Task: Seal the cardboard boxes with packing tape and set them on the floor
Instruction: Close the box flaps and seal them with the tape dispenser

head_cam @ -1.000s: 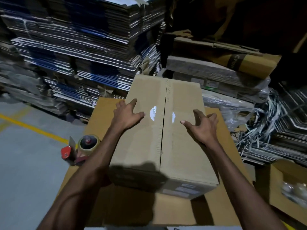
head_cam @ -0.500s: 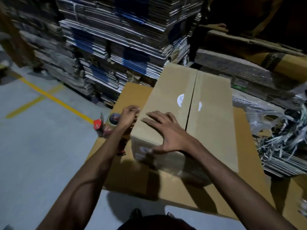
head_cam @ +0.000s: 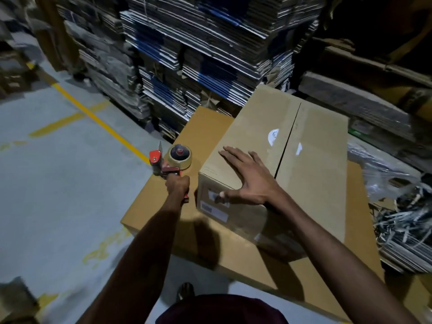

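Now, from the head view, a closed cardboard box (head_cam: 280,164) sits right of centre on a larger flat brown carton (head_cam: 205,129), its top flaps meeting at an untaped seam. The right hand (head_cam: 250,181) lies flat on the box's near left top corner, fingers spread and thumb hooked over the front face. The left hand (head_cam: 178,186) is curled around the handle of a red tape dispenser (head_cam: 171,161), just left of the box on the carton. Stacks of flattened cardboard (head_cam: 198,54) fill the upper frame; grey floor (head_cam: 58,195) with a yellow line (head_cam: 98,122) lies left.
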Action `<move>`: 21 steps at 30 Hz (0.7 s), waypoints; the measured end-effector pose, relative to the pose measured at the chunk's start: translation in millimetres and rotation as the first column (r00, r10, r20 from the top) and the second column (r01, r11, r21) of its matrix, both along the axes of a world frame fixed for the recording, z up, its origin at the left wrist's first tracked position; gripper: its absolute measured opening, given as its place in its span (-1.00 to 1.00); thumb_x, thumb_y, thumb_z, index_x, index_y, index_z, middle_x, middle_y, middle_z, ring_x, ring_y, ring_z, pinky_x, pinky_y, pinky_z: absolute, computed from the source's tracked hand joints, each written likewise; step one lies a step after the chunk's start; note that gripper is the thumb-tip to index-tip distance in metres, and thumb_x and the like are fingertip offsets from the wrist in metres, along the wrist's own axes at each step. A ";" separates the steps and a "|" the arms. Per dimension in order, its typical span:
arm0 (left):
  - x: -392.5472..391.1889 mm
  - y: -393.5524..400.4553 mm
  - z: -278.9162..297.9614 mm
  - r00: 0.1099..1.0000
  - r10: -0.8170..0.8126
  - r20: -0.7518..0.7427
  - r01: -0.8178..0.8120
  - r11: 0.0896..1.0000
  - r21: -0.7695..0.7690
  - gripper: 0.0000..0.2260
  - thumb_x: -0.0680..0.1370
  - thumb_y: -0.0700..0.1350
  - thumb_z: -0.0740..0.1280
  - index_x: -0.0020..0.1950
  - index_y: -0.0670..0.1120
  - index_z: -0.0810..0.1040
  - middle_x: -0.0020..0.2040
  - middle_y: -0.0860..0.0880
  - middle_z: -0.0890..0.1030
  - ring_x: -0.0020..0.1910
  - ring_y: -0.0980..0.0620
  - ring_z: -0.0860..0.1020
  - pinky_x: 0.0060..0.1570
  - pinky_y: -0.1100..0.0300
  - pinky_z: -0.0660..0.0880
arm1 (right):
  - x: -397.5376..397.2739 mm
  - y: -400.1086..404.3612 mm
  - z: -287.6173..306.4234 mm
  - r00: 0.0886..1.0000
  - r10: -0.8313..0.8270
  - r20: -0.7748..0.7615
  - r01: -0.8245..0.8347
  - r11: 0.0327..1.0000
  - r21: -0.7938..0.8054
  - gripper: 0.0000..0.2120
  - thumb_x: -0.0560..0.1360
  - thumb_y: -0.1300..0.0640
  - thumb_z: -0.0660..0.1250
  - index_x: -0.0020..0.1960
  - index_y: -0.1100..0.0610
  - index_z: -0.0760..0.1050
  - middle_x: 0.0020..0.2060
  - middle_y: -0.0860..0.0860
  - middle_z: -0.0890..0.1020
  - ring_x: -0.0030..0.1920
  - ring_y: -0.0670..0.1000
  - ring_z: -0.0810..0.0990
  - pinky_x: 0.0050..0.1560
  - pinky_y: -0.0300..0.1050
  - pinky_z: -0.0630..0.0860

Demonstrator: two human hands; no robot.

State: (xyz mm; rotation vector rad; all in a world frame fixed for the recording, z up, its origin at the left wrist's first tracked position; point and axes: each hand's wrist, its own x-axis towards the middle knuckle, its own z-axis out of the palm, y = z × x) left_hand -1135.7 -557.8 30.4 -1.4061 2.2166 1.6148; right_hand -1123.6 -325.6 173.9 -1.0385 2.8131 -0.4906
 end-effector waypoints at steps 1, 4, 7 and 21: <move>-0.6 -0.6 0.9 1.000 0.007 -0.021 -0.007 1.000 0.001 -0.81 0.55 -0.14 0.33 0.10 -0.21 0.51 0.05 -0.20 0.62 -0.07 -0.24 0.61 -0.08 -0.12 0.65 | -0.1 -0.1 0.0 1.000 -0.003 0.001 0.003 1.000 -0.003 0.11 0.34 -0.49 0.42 0.70 -0.10 0.00 0.68 -0.15 0.03 0.67 -0.07 0.01 0.65 0.14 -0.15; -6.5 -10.3 1.9 0.997 0.029 -0.066 -0.031 0.999 -0.028 -0.68 0.56 0.00 0.35 0.21 -0.18 0.60 0.13 -0.22 0.67 0.11 -0.26 0.64 0.10 -0.04 0.58 | -0.2 -1.3 0.2 1.000 -0.011 -0.010 0.011 1.000 0.002 0.12 0.34 -0.49 0.42 0.70 -0.10 0.00 0.69 -0.13 0.04 0.66 -0.06 0.02 0.65 0.14 -0.14; -6.5 -23.9 18.0 0.975 0.084 -0.204 -0.082 0.996 0.018 -0.60 0.43 0.14 0.41 0.14 -0.10 0.66 0.01 -0.17 0.72 0.00 -0.23 0.67 0.02 -0.06 0.63 | -1.6 -3.0 -2.1 1.000 -0.021 -0.021 0.021 1.000 -0.008 0.12 0.34 -0.48 0.43 0.70 -0.09 0.00 0.69 -0.12 0.05 0.66 -0.07 0.02 0.65 0.15 -0.14; -37.9 -59.5 176.7 0.765 0.027 -0.644 0.402 0.760 0.510 -0.88 0.63 -0.16 0.33 -0.10 -0.04 0.46 -0.43 0.06 0.35 -0.55 0.13 0.28 -0.56 0.26 0.25 | -49.4 -101.0 -4.8 0.969 -0.243 -0.051 0.243 0.970 -0.018 0.06 0.41 -0.43 0.38 0.69 0.05 0.04 0.68 0.02 0.08 0.67 0.02 0.02 0.62 0.30 -0.12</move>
